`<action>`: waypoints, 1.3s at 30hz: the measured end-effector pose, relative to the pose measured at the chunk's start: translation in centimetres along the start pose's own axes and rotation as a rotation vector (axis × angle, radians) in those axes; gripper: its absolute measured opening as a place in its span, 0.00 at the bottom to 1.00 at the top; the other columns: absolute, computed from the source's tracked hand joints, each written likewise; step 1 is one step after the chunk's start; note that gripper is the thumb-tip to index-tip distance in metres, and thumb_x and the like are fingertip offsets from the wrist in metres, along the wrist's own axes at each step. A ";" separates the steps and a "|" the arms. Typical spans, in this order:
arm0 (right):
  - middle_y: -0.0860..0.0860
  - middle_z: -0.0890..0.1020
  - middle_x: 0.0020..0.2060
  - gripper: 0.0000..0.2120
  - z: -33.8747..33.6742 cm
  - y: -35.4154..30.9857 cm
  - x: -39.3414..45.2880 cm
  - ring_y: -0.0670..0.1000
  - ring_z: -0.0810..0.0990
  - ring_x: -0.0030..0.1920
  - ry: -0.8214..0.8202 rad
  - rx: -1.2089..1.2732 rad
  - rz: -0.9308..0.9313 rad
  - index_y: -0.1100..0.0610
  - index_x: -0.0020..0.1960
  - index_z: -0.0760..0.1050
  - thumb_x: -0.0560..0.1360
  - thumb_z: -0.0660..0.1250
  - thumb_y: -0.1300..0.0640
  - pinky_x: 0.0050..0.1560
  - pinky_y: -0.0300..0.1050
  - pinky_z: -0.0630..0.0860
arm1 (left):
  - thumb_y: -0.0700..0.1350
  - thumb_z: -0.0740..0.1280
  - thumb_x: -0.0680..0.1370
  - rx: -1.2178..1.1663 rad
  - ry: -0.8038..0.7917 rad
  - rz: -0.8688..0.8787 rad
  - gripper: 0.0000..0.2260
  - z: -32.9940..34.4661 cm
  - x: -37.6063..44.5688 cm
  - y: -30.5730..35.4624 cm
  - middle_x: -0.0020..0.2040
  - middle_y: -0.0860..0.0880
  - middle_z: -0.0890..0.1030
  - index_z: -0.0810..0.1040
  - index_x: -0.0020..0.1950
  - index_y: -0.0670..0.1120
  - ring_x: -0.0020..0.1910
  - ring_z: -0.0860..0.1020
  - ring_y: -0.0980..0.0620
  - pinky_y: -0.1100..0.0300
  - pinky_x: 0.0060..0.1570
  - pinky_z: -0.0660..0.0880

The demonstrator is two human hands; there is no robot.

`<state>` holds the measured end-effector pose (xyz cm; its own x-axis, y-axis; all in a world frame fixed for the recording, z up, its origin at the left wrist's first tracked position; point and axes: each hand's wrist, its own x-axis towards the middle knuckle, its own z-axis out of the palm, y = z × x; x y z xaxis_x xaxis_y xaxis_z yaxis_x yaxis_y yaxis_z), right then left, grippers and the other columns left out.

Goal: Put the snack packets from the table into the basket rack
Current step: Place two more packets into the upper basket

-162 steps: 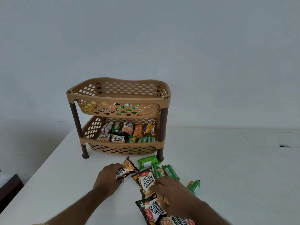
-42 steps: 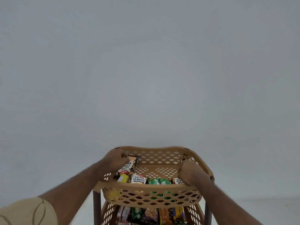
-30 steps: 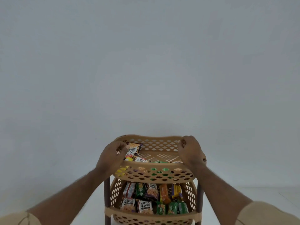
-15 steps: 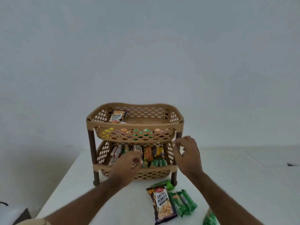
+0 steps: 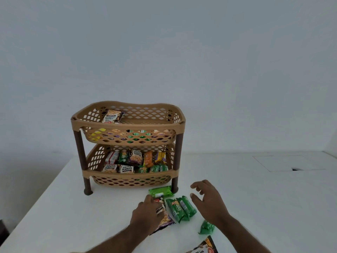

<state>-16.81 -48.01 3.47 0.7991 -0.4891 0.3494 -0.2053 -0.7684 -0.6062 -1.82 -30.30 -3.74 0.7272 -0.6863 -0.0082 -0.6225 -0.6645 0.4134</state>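
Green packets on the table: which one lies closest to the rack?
The single green packet lying crosswise beside the rack's front right leg. The pair and the small one lie farther away.

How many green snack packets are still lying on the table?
4: one green packet by the rack's leg, two side by side, one near the right wrist; others may be hidden.

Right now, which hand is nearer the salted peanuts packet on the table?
Left. The left hand rests on the salted peanuts packet, fingers over its top end. The right hand hovers open off to the packet's right, past the two green packets, touching nothing.
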 end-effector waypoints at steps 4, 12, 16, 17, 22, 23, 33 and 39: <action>0.44 0.75 0.50 0.12 1.5 0.7 -0.2 0.45 0.74 0.50 -0.151 -0.038 0.054 0.47 0.57 0.76 0.74 0.69 0.53 0.49 0.38 0.71 | 0.61 0.63 0.77 -0.099 0.048 -0.014 0.20 0.4 -1.2 -1.8 0.62 0.53 0.69 0.76 0.67 0.57 0.56 0.77 0.53 0.58 0.55 0.75; 0.49 0.77 0.55 0.15 5.7 -0.2 0.9 0.53 0.72 0.58 -0.385 -0.330 0.057 0.49 0.60 0.75 0.75 0.63 0.49 0.55 0.46 0.72 | 0.48 0.64 0.75 -0.125 0.067 -0.134 0.20 -1.3 -3.3 -5.9 0.69 0.56 0.69 0.75 0.68 0.56 0.60 0.77 0.53 0.60 0.57 0.74; 0.51 0.75 0.55 0.18 8.1 -0.6 0.8 0.53 0.72 0.61 -0.457 -0.382 0.068 0.50 0.63 0.72 0.75 0.64 0.47 0.56 0.47 0.72 | 0.51 0.64 0.75 -0.131 0.075 -0.204 0.19 -2.3 -4.8 -8.1 0.70 0.58 0.68 0.75 0.67 0.56 0.61 0.75 0.54 0.60 0.57 0.75; 0.51 0.75 0.55 0.18 8.6 -0.8 0.8 0.53 0.72 0.61 -0.455 -0.379 0.079 0.50 0.64 0.71 0.75 0.64 0.47 0.56 0.47 0.73 | 0.53 0.64 0.74 -0.136 0.069 -0.214 0.20 -2.6 -5.1 -8.5 0.69 0.59 0.68 0.75 0.66 0.56 0.61 0.76 0.54 0.60 0.57 0.75; 0.53 0.73 0.60 0.20 10.2 -2.3 0.9 0.55 0.76 0.59 -0.482 -0.322 0.117 0.52 0.66 0.68 0.75 0.66 0.52 0.56 0.47 0.75 | 0.58 0.71 0.69 -0.166 0.073 -0.224 0.23 -2.9 -6.4 -9.8 0.65 0.58 0.67 0.76 0.63 0.56 0.56 0.77 0.53 0.61 0.54 0.75; 0.54 0.74 0.60 0.21 10.4 -2.6 0.9 0.56 0.76 0.59 -0.497 -0.312 0.130 0.52 0.67 0.67 0.75 0.67 0.53 0.56 0.47 0.75 | 0.56 0.71 0.69 -0.173 0.079 -0.225 0.23 -2.9 -6.5 -10.0 0.65 0.58 0.67 0.76 0.63 0.55 0.56 0.77 0.53 0.62 0.54 0.75; 0.55 0.80 0.49 0.32 10.6 -5.4 1.1 0.52 0.79 0.38 -0.562 0.053 0.221 0.51 0.72 0.65 0.69 0.68 0.63 0.28 0.38 0.73 | 0.43 0.72 0.72 -0.315 0.279 -0.211 0.18 -4.9 -6.1 -10.6 0.59 0.55 0.71 0.75 0.61 0.54 0.48 0.77 0.57 0.70 0.40 0.78; 0.52 0.79 0.53 0.31 8.5 -10.3 3.9 0.51 0.83 0.41 -0.408 0.273 0.050 0.49 0.69 0.69 0.69 0.72 0.64 0.28 0.38 0.77 | 0.43 0.73 0.72 -0.337 0.486 -0.079 0.22 -9.8 -5.0 -8.8 0.60 0.60 0.68 0.74 0.64 0.56 0.49 0.74 0.63 0.71 0.37 0.77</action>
<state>-6.77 -38.52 4.97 0.9595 -0.2789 0.0398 -0.1370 -0.5854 -0.7991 2.83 -18.12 1.55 0.8659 -0.3721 0.3344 -0.4931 -0.5227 0.6954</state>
